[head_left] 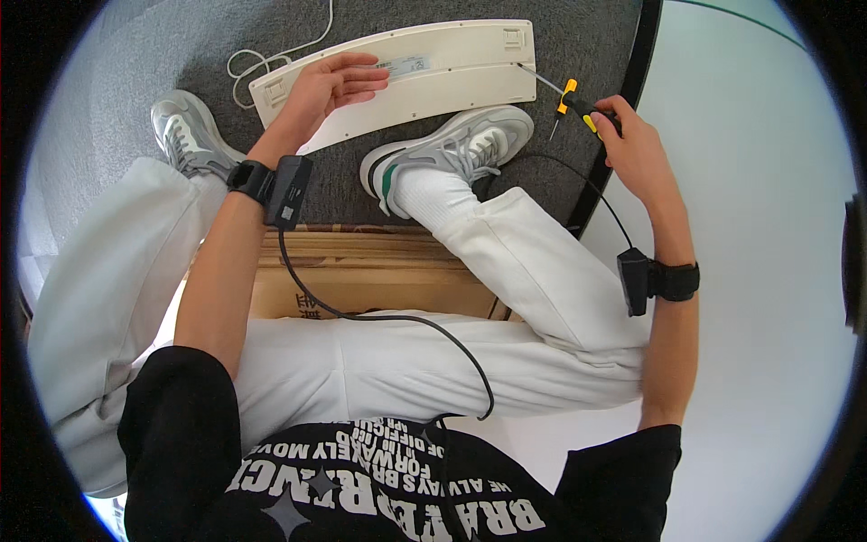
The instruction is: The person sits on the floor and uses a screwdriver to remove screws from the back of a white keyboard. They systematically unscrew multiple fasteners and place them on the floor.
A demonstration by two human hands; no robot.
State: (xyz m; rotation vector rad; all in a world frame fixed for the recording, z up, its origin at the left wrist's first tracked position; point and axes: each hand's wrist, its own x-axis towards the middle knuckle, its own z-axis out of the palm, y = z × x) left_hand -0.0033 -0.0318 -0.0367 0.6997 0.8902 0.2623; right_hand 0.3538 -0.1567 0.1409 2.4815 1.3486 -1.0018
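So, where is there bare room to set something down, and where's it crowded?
Free: the white surface right of the right hand; grey carpet beyond the screwdriver, between the keyboard and black edge. Crowded: between keyboard, right shoe and right hand, where the screwdriver crosses.

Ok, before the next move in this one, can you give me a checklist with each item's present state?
1. Keyboard lying underside up on the grey carpet: ok.
2. Screwdriver gripped in the right hand: ok.
3. Screwdriver tip seated in a screw: cannot tell; it meets the keyboard near its right end, but the detail is too small.
4. Left hand bearing on the keyboard: cannot tell; it is open over the left part.
5. Right shoe off the keyboard: cannot tell; it overlaps the near edge in this view.
6. White cable away from the screwdriver: ok.
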